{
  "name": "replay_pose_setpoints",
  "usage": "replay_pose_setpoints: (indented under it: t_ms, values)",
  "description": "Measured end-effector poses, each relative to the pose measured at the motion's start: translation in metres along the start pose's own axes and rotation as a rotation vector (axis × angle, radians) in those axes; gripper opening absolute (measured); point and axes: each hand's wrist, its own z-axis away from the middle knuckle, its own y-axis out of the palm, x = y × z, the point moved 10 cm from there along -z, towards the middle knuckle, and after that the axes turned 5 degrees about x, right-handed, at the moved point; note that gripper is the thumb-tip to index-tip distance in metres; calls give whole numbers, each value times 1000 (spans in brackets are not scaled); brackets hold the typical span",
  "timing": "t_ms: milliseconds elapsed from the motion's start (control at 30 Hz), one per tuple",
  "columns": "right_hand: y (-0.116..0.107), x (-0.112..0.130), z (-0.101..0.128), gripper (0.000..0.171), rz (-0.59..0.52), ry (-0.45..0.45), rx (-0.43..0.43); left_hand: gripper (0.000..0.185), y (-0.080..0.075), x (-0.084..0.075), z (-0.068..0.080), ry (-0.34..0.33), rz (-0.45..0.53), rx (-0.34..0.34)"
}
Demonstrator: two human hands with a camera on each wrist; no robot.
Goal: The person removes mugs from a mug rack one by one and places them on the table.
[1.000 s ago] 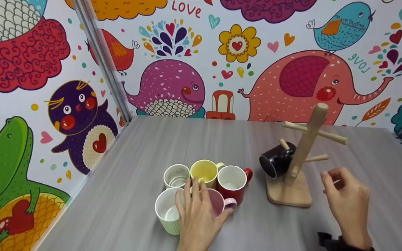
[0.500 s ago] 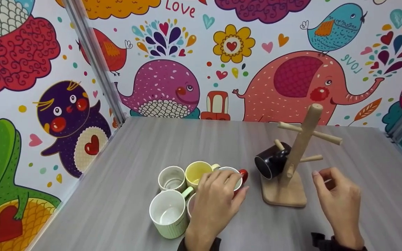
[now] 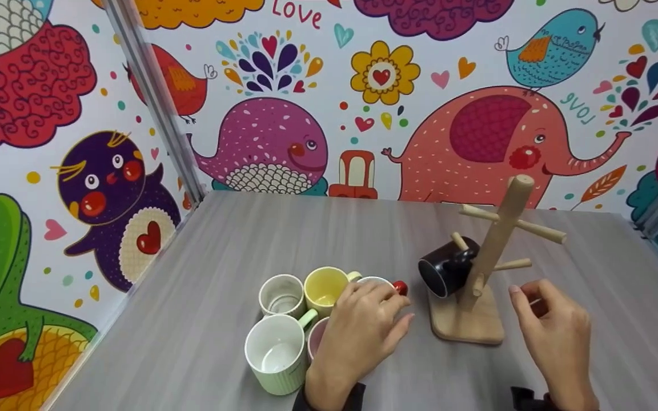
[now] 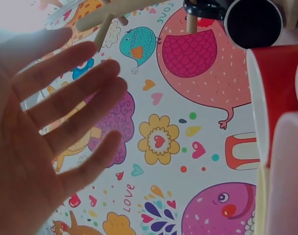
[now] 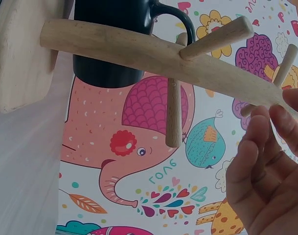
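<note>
The red ceramic mug (image 3: pixel 389 288) is sitting centre-frame under the left hand (image 3: pixel 363 334), fingers straight; right hand (image 3: pixel 554 334) is hovering, loosely curled, empty.

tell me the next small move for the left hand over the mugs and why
Probably curl the left hand round the red ceramic mug beneath it: its fingers lie straight over the rim, nothing gripped. The wooden mug tree carries only the black mug, with pegs free.

Both hands are bare, with dark sleeve cuffs (image 3: pixel 329 398) at the wrists and unpainted nails.
</note>
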Motion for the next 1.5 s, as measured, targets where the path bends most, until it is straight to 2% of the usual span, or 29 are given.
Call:
replay_pose_setpoints:
  t_ms: [233, 600, 733, 833, 1000, 1067, 1267, 1400, 1500]
  values:
    - [-1, -5, 7, 13, 16, 36, 13, 12, 5, 5, 5, -33, 39, 29]
    - [-4, -5, 11, 14, 35, 33, 13, 11, 1, 1, 5, -20, 34, 17]
    - [-4, 0, 10, 15, -7, 21, 8, 12, -1, -2, 4, -8, 25, 16]
    - [-3, 10, 9, 13, -138, 32, 0, 12, -5, -3, 3, 4, 13, 12]
    - [8, 33, 9, 11, -435, 76, 4, 11, -9, -6, 3, 18, 5, 2]
    - [17, 40, 10, 10, -562, 120, 27, 10, -10, -7, 3, 21, 8, -3]
    - [61, 54, 21, 14, -980, 364, 177, 11, -9, -6, 4, 12, 8, 3]
    - [97, 55, 34, 22, -1128, 536, 312, 12, -7, -7, 3, 7, 11, 17]
    - [120, 49, 43, 40, -1203, 663, 357, 12, -7, -7, 3, 7, 13, 17]
